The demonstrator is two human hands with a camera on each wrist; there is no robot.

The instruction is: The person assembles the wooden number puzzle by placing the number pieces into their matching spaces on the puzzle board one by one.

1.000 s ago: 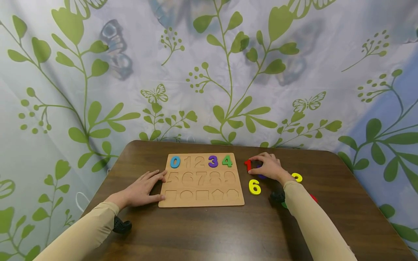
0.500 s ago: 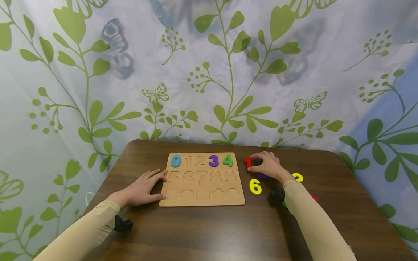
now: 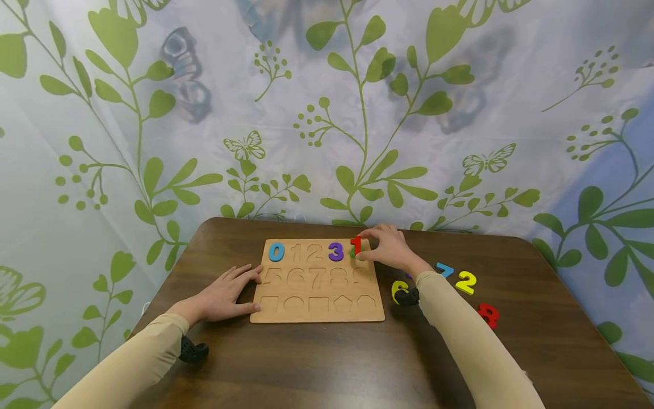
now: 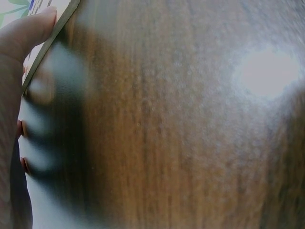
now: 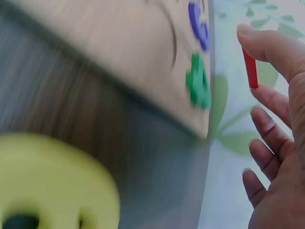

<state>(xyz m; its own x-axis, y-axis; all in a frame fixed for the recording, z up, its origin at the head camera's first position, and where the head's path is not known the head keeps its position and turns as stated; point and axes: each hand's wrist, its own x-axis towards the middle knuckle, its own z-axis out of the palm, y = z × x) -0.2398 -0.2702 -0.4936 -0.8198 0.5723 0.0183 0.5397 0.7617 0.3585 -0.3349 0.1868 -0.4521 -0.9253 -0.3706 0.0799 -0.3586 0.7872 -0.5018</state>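
Observation:
A wooden number puzzle board (image 3: 306, 288) lies on the brown table. Its top row holds a blue 0 (image 3: 276, 251), a purple 3 (image 3: 335, 251) and a green 4 (image 5: 198, 83); the recesses for 1 and 2 between them show bare. My right hand (image 3: 390, 248) pinches a red number 1 (image 3: 356, 246) between thumb and index finger, over the board's top right corner, partly covering the green 4 in the head view. At the board's left edge, my left hand (image 3: 223, 295) rests with fingers spread, the thumb (image 4: 40, 26) touching the edge.
Loose pieces lie right of the board: a yellow 6 (image 3: 398, 291), partly behind the wrist camera, a blue 7 (image 3: 445, 270), a yellow 2 (image 3: 466, 283) and a red 8 (image 3: 488, 314). A purple piece is mostly hidden by the right forearm. A leaf-patterned curtain (image 3: 286, 170) hangs behind the table.
My right hand has lifted the red 1 from the table and moved left with it over the board. The blue 7 has come into sight. My left hand stays at the board's edge.

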